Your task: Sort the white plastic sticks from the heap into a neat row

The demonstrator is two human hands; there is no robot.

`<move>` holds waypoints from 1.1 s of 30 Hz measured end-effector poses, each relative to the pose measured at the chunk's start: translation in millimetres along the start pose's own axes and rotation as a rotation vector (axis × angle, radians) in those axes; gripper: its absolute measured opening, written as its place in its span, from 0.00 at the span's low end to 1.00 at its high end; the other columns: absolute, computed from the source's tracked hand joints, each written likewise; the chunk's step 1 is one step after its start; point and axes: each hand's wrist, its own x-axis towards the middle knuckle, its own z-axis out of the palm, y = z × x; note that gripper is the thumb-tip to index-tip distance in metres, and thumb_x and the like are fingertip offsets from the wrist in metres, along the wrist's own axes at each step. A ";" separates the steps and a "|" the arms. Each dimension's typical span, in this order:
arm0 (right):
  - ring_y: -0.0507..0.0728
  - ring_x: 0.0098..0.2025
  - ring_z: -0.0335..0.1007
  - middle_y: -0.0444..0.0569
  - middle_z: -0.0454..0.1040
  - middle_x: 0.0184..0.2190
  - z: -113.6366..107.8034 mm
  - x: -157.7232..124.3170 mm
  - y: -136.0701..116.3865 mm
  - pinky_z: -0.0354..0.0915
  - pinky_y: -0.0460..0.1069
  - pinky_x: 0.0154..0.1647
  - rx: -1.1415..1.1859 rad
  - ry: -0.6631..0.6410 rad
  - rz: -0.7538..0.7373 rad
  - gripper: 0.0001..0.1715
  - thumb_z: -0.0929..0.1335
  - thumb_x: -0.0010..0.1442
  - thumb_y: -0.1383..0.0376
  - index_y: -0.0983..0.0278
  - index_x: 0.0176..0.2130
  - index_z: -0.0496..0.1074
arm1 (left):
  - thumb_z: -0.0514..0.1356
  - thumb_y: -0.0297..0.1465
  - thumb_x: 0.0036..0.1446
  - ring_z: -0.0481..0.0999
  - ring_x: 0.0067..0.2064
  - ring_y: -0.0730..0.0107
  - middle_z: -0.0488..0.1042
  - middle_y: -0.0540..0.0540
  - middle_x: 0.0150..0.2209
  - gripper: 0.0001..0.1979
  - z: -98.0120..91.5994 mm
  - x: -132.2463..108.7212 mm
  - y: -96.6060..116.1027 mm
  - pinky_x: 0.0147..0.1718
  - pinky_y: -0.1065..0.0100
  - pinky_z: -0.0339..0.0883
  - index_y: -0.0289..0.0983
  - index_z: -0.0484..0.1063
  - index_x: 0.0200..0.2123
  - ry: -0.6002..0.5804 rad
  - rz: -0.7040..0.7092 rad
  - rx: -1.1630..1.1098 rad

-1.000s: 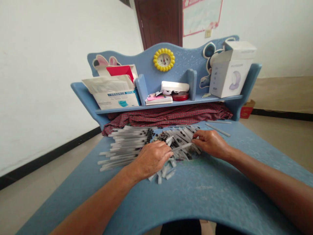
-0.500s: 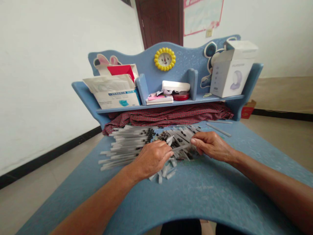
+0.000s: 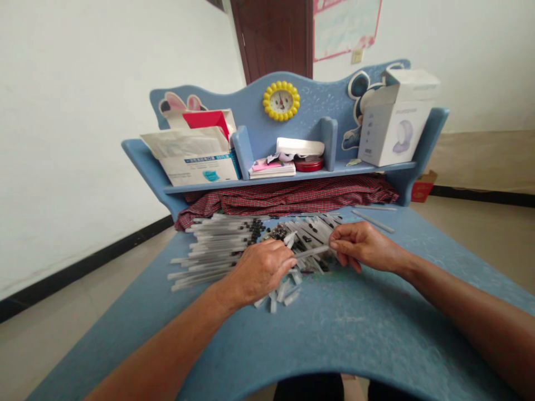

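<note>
A slim translucent tube, like a pen barrel (image 3: 311,252), stretches between my two hands above the pile. My left hand (image 3: 263,268) is closed around its left end, and the grip itself is partly hidden behind the knuckles. At the other end, my right hand (image 3: 363,245) pinches the tube between thumb and forefinger, with the lower fingers loosely curled. Beneath lies a jumble of clear tubes and dark thin parts (image 3: 309,233). Left of my left hand, many similar tubes with black ends (image 3: 217,245) lie side by side. Short clear caps (image 3: 282,291) are scattered just in front.
A blue table (image 3: 334,328) carries a raised shelf (image 3: 246,182) at its back. On it stand a mask box (image 3: 204,164), a red round tin (image 3: 309,164) and a white carton (image 3: 395,125). Red checked cloth (image 3: 288,196) is bunched beneath. Two loose tubes (image 3: 373,221) lie at the right.
My right hand has shifted slightly to the right, and its lower fingers have loosened. More of the tube shows between my hands. My left hand stays nearly still.
</note>
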 end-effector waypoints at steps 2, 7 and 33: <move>0.46 0.12 0.59 0.41 0.69 0.16 -4.3 2.3 3.0 0.54 0.41 0.12 0.017 0.076 -0.004 0.10 0.64 0.57 0.61 0.65 0.29 0.65 | 0.49 0.31 0.63 0.71 0.33 0.68 0.72 0.46 0.29 0.14 0.1 -0.6 -4.2 0.34 0.69 0.64 0.34 0.72 0.32 -0.001 -0.012 0.001; 0.46 0.09 0.59 0.41 0.70 0.15 -22.9 9.6 14.6 0.51 0.41 0.09 0.076 0.381 0.032 0.11 0.66 0.54 0.59 0.65 0.28 0.63 | 0.49 0.31 0.62 0.72 0.33 0.68 0.73 0.46 0.29 0.13 -0.6 -3.5 -22.5 0.34 0.69 0.64 0.34 0.73 0.34 -0.015 -0.118 0.031; 0.47 0.16 0.56 0.41 0.64 0.15 -18.9 4.3 15.6 0.53 0.44 0.16 -0.258 0.222 -0.106 0.12 0.64 0.54 0.61 0.66 0.24 0.67 | 0.51 0.31 0.61 0.73 0.34 0.68 0.73 0.46 0.30 0.12 -3.3 -2.2 -13.9 0.35 0.70 0.65 0.35 0.73 0.33 -0.056 -0.188 0.078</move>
